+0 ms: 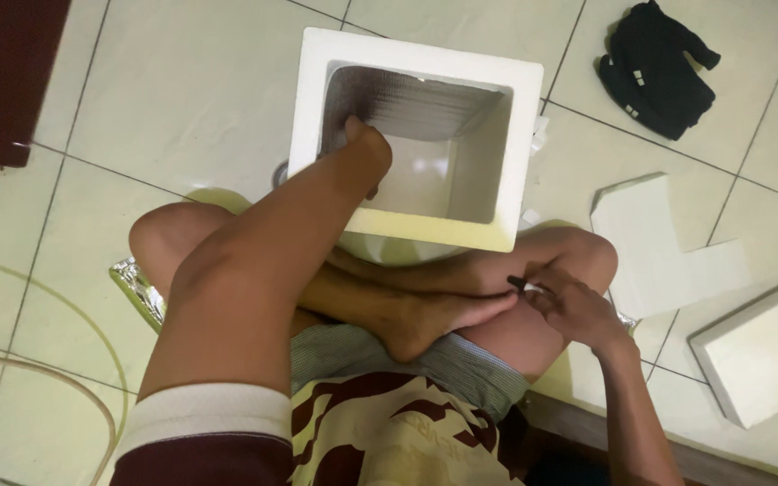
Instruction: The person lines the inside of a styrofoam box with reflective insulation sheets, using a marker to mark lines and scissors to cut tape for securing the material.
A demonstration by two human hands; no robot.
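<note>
Foam box [497,153], white, open top, sits on the tiled floor [182,90] just beyond my crossed legs, touching the shins. My left hand [362,148] reaches down into it, fingers pressed against the silver foil lining [416,103] on the inner wall at the near-left corner; fingertips are hidden behind the wrist, so I can't tell whether they're spread or together. My right hand [574,306] rests by my right knee, thumb and forefinger pinching a small dark object [517,283], too small to tell what; the other fingers are curled in. That pinch is just beside the toes of my foot [443,319], well apart from the box rim. Right of those fingers lies a white L-shaped foam piece [659,243], and further right a white foam block [763,346]. A scrap of silver foil [141,288] shows under my left knee. Dark cloth [655,67] lies far beyond the right fingers, on the tiles.
</note>
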